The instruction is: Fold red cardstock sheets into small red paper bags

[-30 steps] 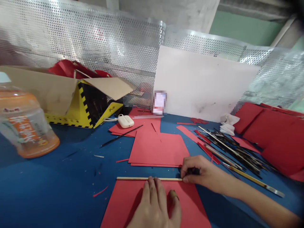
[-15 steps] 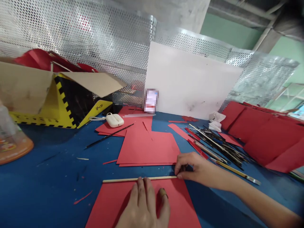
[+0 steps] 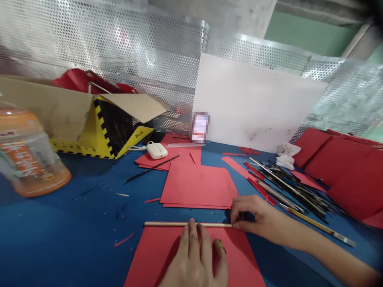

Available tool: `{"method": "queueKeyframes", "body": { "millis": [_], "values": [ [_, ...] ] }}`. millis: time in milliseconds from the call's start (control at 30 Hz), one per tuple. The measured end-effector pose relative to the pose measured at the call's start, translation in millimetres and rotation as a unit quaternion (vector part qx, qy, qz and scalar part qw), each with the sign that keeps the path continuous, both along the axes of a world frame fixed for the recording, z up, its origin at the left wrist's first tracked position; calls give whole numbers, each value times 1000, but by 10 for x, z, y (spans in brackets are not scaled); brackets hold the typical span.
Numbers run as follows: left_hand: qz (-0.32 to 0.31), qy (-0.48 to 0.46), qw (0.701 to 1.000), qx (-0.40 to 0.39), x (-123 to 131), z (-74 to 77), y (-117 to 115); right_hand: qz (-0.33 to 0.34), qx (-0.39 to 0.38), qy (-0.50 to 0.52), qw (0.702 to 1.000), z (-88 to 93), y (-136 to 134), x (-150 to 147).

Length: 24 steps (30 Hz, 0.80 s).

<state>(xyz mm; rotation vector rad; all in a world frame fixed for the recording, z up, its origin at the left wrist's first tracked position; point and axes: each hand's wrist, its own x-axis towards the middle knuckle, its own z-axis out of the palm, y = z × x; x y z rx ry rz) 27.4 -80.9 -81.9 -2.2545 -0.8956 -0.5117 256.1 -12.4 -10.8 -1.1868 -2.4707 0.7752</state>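
Carefully, I see from here the left hand (image 3: 194, 261) lying flat on a red paper sheet (image 3: 155, 255) at the worktop's (image 3: 68, 227) near edge, its fingers pressing a thin wooden stick (image 3: 179, 224) along the sheet's far edge. The right hand (image 3: 254, 215) pinches the stick's right end, so the hands are apart. Behind are stacked red sheets (image 3: 199, 187), and toward the right edge a bundle of dark sticks (image 3: 293, 185). At the left edge is a plastic bottle (image 3: 26, 159).
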Motion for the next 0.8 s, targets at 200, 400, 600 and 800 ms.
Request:
{"method": "queueKeyframes", "body": {
  "millis": [200, 400, 600, 800],
  "values": [
    [-16, 39, 999, -26, -19, 121, 30, -22, -23, -6, 999, 12, -27, -7],
    [-25, 55, 997, -47, -56, 128, 11, -33, -25, -5, 999, -15, -33, -4],
    [-27, 50, 998, -18, -30, 203, 16, -30, -17, -9, 999, -50, -30, -6],
    [-49, 35, 998, 19, -5, 258, 45, -23, -9, -22, 999, -97, -40, 20]
  ]
}}
